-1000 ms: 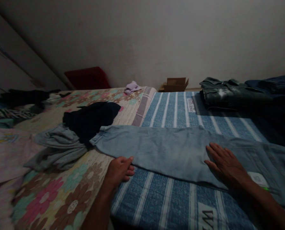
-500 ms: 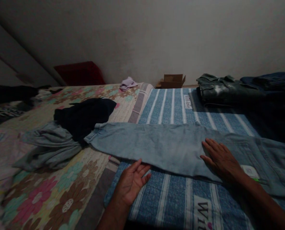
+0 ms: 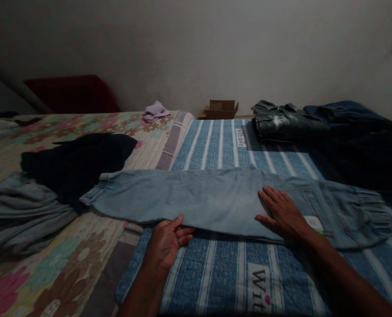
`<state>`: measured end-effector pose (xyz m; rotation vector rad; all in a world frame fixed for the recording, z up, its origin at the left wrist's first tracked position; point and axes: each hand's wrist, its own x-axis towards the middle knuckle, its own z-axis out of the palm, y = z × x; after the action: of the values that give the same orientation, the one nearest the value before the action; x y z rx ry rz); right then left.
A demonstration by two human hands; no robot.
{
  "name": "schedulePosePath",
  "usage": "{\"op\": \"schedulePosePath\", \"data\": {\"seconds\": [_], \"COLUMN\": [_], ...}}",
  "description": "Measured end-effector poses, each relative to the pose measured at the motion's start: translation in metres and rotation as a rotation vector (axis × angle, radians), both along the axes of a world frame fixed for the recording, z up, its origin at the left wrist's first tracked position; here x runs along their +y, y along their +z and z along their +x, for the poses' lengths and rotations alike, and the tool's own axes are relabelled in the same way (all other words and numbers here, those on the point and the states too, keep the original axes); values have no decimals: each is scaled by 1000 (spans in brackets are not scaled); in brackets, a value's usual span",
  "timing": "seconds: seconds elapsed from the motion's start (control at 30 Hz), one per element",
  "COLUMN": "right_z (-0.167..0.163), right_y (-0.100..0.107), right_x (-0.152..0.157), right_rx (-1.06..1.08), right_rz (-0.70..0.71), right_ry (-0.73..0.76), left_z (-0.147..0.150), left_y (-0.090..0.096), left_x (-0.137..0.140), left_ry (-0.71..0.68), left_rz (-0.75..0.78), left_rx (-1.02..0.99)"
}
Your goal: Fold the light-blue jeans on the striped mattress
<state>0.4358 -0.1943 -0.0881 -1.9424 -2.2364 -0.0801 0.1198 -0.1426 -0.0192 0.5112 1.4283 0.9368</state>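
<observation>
Light blue jeans (image 3: 202, 198) lie stretched flat across a blue striped blanket (image 3: 222, 273), the elastic cuff at the left and the waist at the right. My right hand (image 3: 281, 213) rests palm down on the jeans near the seat, fingers spread. At the near edge of the trouser leg, my left hand (image 3: 166, 240) touches the fabric with its fingertips; whether it pinches the edge I cannot tell.
A dark garment (image 3: 77, 163) and a crumpled grey garment (image 3: 20, 215) lie at the left on a flowered bedspread (image 3: 67, 273). Folded dark jeans (image 3: 291, 123) are stacked at the back right. A small cardboard box (image 3: 220, 109) and a lilac cloth (image 3: 154, 111) sit near the wall.
My left hand slid right along the near edge of the trouser leg and stays at it. The view has turned right, so more of the waist shows. My right hand stays flat on the jeans.
</observation>
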Motion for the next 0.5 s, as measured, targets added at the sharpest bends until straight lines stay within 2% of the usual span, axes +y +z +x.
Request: {"op": "schedulePosePath", "data": {"seconds": [0.17, 0.3, 0.5], "right_z": [4, 5, -27], "right_y": [0, 2, 7], "right_x": [-1, -2, -10], "right_rx": [40, 67, 74], "right_rz": [-13, -6, 73], "right_ry": [30, 45, 187], "left_z": [0, 1, -3], "left_y": [2, 4, 0], "left_x": [-4, -5, -10], "left_ry": [11, -38, -75], "left_rz": [-1, -20, -19], "left_rx": [28, 39, 60]}}
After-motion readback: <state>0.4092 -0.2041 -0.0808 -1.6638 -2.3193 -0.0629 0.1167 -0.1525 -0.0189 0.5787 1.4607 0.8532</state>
